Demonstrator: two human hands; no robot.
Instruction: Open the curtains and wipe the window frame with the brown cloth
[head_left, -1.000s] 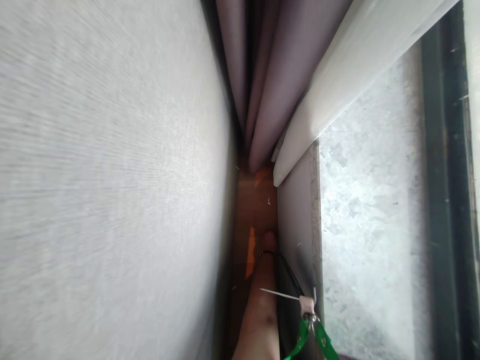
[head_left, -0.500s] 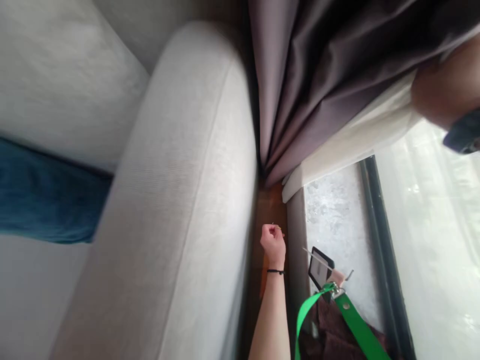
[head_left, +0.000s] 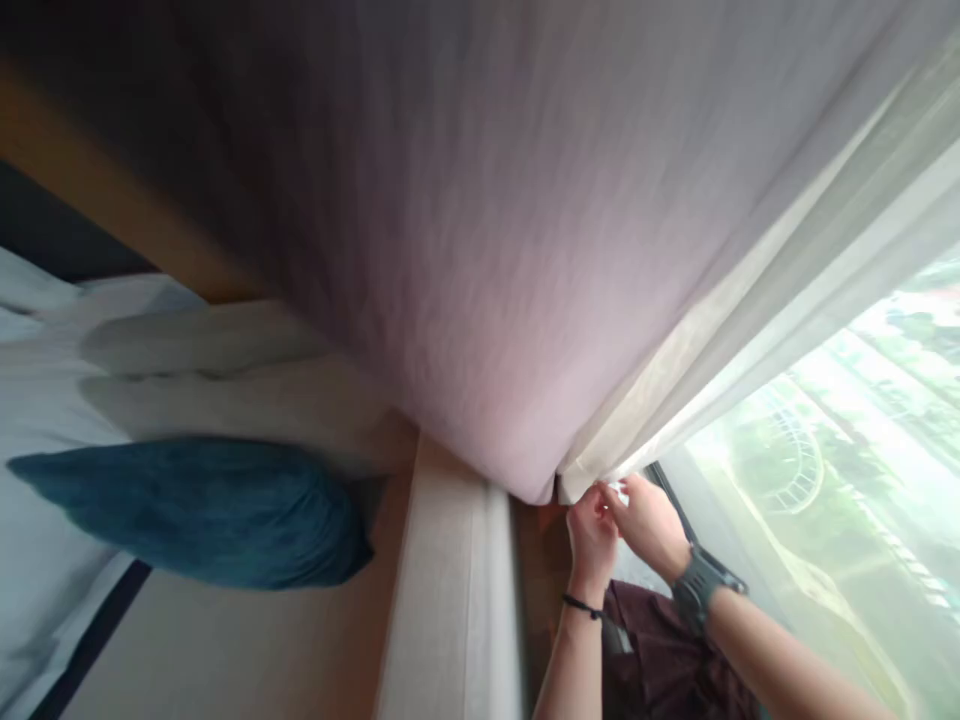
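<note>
Your left hand (head_left: 591, 535) and right hand (head_left: 651, 525) meet at the bottom corner of the sheer white curtain (head_left: 757, 310), fingers pinched shut on its hem beside the mauve drape (head_left: 465, 260), seemingly to gather the fabric, above the sofa arm (head_left: 450, 590).

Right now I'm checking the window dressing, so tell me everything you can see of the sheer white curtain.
The sheer white curtain is thin, translucent fabric in soft folds, lit by the bright window behind it. It hangs beside the heavier mauve curtain, whose edge meets it. Its lower corner is gathered where both hands meet: the left hand and the right hand pinch it with their fingers. Its top is out of view.
</note>
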